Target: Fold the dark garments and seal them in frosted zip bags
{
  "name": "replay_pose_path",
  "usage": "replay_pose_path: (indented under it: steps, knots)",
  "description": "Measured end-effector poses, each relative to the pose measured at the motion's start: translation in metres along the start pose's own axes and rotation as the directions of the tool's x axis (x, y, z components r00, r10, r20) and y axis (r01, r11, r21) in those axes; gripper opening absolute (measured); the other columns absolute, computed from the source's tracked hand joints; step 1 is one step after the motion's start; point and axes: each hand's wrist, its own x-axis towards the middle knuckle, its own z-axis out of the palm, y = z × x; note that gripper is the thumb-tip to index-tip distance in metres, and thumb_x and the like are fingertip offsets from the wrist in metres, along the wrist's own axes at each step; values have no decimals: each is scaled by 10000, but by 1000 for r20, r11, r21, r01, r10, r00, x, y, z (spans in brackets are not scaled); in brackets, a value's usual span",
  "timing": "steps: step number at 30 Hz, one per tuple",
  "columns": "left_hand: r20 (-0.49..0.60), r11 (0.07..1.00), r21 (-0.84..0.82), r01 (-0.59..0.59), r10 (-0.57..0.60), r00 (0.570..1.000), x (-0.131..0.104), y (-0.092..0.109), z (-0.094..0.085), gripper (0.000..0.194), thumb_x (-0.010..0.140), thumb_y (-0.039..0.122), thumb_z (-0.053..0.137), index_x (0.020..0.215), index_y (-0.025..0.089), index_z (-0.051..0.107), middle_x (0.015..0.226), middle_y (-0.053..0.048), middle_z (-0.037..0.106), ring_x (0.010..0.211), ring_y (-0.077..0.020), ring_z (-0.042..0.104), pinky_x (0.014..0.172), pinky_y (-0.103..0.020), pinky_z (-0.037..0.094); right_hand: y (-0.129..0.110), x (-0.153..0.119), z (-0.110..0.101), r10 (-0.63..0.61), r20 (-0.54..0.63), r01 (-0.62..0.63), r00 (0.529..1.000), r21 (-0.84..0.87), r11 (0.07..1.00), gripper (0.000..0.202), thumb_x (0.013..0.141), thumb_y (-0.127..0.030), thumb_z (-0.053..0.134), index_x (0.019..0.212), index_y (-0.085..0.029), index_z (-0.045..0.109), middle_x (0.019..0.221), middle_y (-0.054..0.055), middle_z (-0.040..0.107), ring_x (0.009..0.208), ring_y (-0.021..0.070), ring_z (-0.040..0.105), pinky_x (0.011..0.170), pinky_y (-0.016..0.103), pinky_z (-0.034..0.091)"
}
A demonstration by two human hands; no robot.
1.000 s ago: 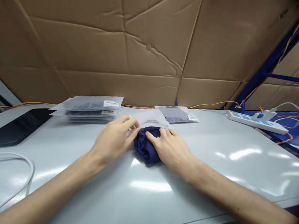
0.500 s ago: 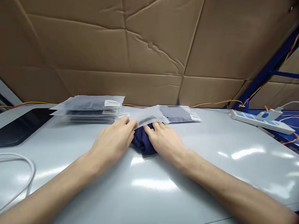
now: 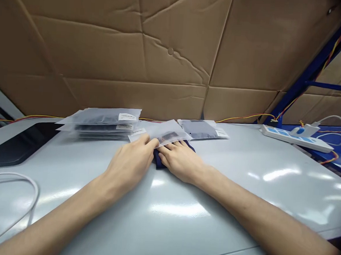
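Navy cloth (image 3: 160,163) sits at the mouth of the frosted bag (image 3: 173,130), less showing than a moment ago, so apparently further in | left hand (image 3: 132,158) pinches the bag's edge | right hand (image 3: 181,161) lies flattened on the cloth

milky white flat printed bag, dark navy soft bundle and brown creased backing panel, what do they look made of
Milky white bag: probably thin matte plastic; cloudy, film-like look.
Navy bundle: likely matte fabric; soft edge, no shine, mostly hidden.
Brown panel: apparently cardboard, dull, with fold lines.
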Motion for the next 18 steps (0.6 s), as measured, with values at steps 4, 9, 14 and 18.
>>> replay_pose_path:
  steps: [4, 9, 14, 18]
  knots:
    - [-33, 998, -59, 0, -2, 999, 3, -9, 5, 349, 981, 292, 296, 1104, 274, 622, 1011, -62, 606, 674, -193, 584, 530, -302, 302, 3, 0, -7, -121, -14, 121, 993, 13, 993, 369, 1044, -219, 378, 1335, -136, 590, 1390, 116, 613, 1223, 249, 567, 1076, 442, 403]
    - [-14, 988, -152, 25, -28, 1000, 8, -26, 7, 383, 980, 329, 315, 1168, 292, 647, 1084, -71, 650, 819, -236, 630, 620, -326, 407, 10, -7, -28, -13, -43, 10, 999, -71, 997, 304, 1034, -276, 422, 1121, -169, 693, 1113, 99, 712, 1024, 237, 622, 906, 393, 467]
    - [121, 964, -254, 77, -48, 991, 7, -27, -2, 458, 969, 473, 342, 1286, 298, 621, 1249, -81, 632, 1044, -293, 635, 825, -392, 486, 23, -22, -39, 277, 22, -276, 961, -30, 961, 539, 904, -574, 591, 1210, -131, 615, 1133, 190, 645, 1050, 326, 590, 870, 445, 477]
    - [150, 976, -208, 58, -27, 988, 2, -22, -6, 604, 852, 685, 482, 1296, 296, 611, 1241, -106, 623, 1087, -358, 614, 815, -410, 493, 31, -29, -38, 326, 119, -340, 938, 124, 932, 588, 852, -558, 658, 1280, -166, 562, 1146, 160, 625, 971, 289, 626, 812, 405, 502]
